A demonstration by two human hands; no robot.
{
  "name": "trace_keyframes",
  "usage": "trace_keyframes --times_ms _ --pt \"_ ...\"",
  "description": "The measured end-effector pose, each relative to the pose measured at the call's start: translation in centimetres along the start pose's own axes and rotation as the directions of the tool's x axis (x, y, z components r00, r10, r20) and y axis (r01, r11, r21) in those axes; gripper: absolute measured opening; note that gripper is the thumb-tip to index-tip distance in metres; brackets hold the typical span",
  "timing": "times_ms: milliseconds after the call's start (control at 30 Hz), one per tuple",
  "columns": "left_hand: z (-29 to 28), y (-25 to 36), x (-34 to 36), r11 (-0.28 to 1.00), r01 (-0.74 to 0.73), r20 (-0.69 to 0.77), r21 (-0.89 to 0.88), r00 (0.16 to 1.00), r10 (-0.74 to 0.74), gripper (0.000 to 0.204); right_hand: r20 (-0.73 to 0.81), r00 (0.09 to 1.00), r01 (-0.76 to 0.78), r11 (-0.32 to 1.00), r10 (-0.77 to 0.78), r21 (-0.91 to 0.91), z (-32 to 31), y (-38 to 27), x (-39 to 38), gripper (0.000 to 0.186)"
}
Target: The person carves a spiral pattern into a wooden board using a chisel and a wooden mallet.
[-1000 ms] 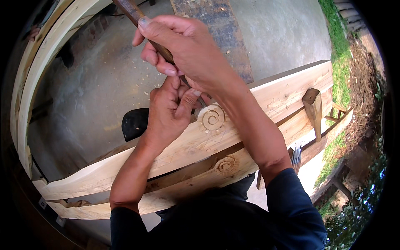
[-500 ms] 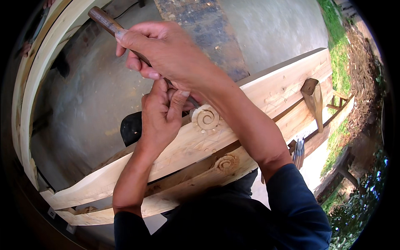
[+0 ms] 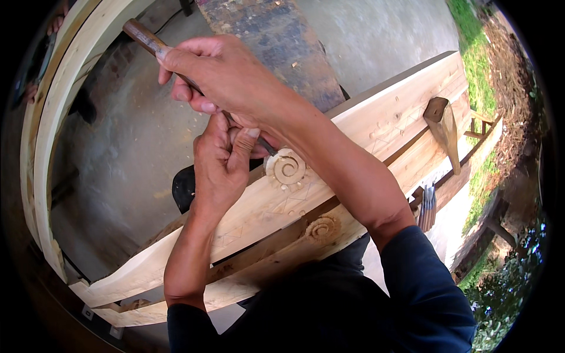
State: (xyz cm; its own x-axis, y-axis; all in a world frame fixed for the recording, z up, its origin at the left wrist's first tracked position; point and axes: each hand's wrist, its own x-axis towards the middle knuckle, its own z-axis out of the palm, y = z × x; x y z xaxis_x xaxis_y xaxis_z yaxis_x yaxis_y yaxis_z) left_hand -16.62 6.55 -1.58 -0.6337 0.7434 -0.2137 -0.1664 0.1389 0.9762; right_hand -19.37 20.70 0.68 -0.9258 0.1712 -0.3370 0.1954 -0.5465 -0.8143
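A gouge-like carving chisel with a dark wooden handle (image 3: pixel 145 37) slants down to the right in both my hands. My right hand (image 3: pixel 215 67) is closed round it below the handle's end. Lower down, my left hand (image 3: pixel 220 159) grips it near the blade, its thumb lying along the top. The steel tip (image 3: pixel 270 148) meets the upper left rim of a carved spiral rosette (image 3: pixel 286 168) on a pale wooden beam (image 3: pixel 265 206). Part of the shaft is hidden behind my fingers. Pencilled zigzag lines run along the beam.
Nearer me lies a second beam with another carved spiral (image 3: pixel 322 229). A wooden mallet (image 3: pixel 444 132) rests across the beams at right, above a bundle of chisels (image 3: pixel 428 209). A stained board (image 3: pixel 276 44) stands beyond. Another person's hand (image 3: pixel 56 25) shows beside curved timber (image 3: pixel 50 117) at far left.
The whole view has shifted slightly. Both hands keep their hold on the chisel, and its tip now shows more plainly at the rosette's rim.
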Motion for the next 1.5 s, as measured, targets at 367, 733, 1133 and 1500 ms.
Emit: trace_keyframes --times_ms 367,733,1133,1500 --pt "0.5 0.0 0.0 0.999 0.04 0.024 0.005 0.999 -0.04 0.017 -0.027 1.0 -0.016 0.999 0.016 0.028 -0.9 -0.1 -1.0 0.033" --pt "0.5 0.4 0.4 0.998 -0.027 0.018 0.063 1.0 0.026 0.018 -0.054 0.993 0.106 0.989 -0.101 0.106 -1.2 -1.5 -1.4 0.03" --pt "0.5 0.4 0.4 0.996 -0.068 0.029 0.057 0.997 0.067 0.021 -0.066 0.982 0.173 0.984 -0.175 -0.033 -0.7 -1.7 -2.1 0.032" --pt "0.2 0.2 0.5 0.999 0.011 0.071 0.033 0.997 -0.013 0.026 -0.09 0.982 0.16 0.984 -0.167 -0.081 -0.8 -1.0 -1.4 0.032"
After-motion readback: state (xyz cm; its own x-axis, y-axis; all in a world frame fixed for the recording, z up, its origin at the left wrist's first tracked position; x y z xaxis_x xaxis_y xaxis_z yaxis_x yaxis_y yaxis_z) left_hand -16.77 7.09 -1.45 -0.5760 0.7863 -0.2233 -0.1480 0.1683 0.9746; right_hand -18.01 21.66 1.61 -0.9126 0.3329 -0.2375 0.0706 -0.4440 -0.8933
